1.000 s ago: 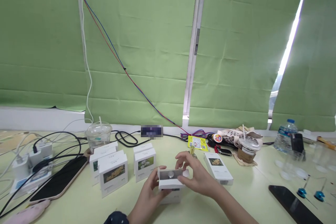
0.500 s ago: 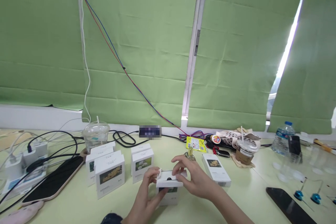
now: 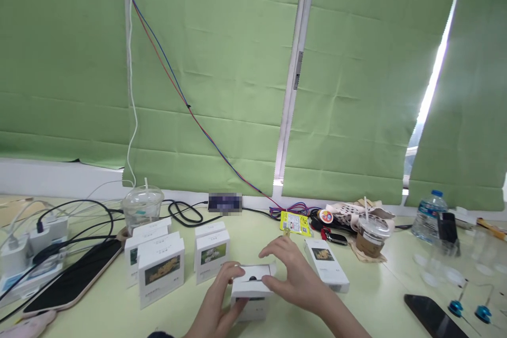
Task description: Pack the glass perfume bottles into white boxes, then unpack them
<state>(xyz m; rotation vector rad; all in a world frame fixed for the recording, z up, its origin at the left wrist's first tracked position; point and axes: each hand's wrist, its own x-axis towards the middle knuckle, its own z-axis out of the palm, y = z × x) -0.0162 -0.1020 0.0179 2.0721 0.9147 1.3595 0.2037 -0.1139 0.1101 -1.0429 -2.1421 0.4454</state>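
Observation:
My left hand (image 3: 219, 296) grips the left side of a small white box (image 3: 253, 288), thumb across its front and fingers at the top edge. The box stands upright near the front of the table, its top open. A dark round thing (image 3: 252, 278) shows in the opening; its kind cannot be made out. My right hand (image 3: 291, 277) is at the box's right side, its thumb against the top edge and its fingers apart above the raised flap. Behind that hand, a gold-topped object (image 3: 287, 231) is mostly hidden.
Several white picture boxes (image 3: 161, 269) stand to the left, near a phone (image 3: 75, 277) and charging cables. A flat white box (image 3: 327, 265) lies right of my hands. Farther right are an iced-drink cup (image 3: 370, 237), a water bottle (image 3: 429, 216) and another phone (image 3: 433, 317).
My right fingers have risen from inside the box's opening and spread apart. The box has tipped slightly, showing more of its inside. The whole view has shifted a little.

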